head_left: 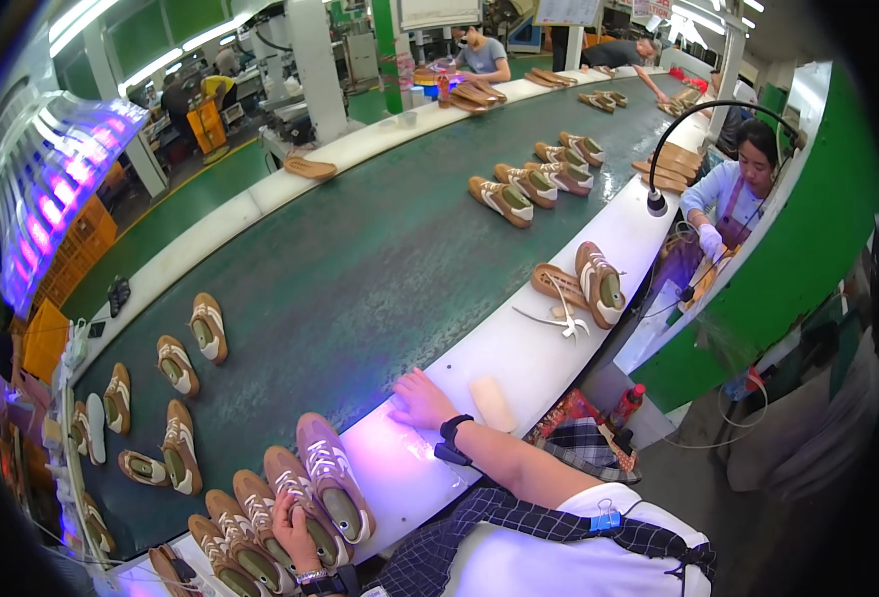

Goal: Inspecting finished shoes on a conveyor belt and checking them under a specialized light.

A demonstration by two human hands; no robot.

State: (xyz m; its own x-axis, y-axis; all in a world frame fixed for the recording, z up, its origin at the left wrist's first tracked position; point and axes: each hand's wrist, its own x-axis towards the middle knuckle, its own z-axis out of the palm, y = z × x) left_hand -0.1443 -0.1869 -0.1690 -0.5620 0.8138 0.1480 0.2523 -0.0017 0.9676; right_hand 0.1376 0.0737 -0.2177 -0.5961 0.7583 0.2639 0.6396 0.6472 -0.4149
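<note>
The green belt (360,269) spans the centre. The white ledge (524,368) borders it from 2 o'clock to 7 o'clock. The row of brown sneakers (257,509) sits along the ledge at 7 o'clock. The right hand (422,400), 6 o'clock, is released, fingers spread at the ledge. The left hand (297,534), 7 o'clock, contacts the row; whether it grasps cannot be determined.

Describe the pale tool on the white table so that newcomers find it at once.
Along the near side of the green belt runs a white table. On it, beyond the right hand, sit a brown shoe and a sole. Next to them lies the pale tool, the only thing there with two spread handles.
</note>
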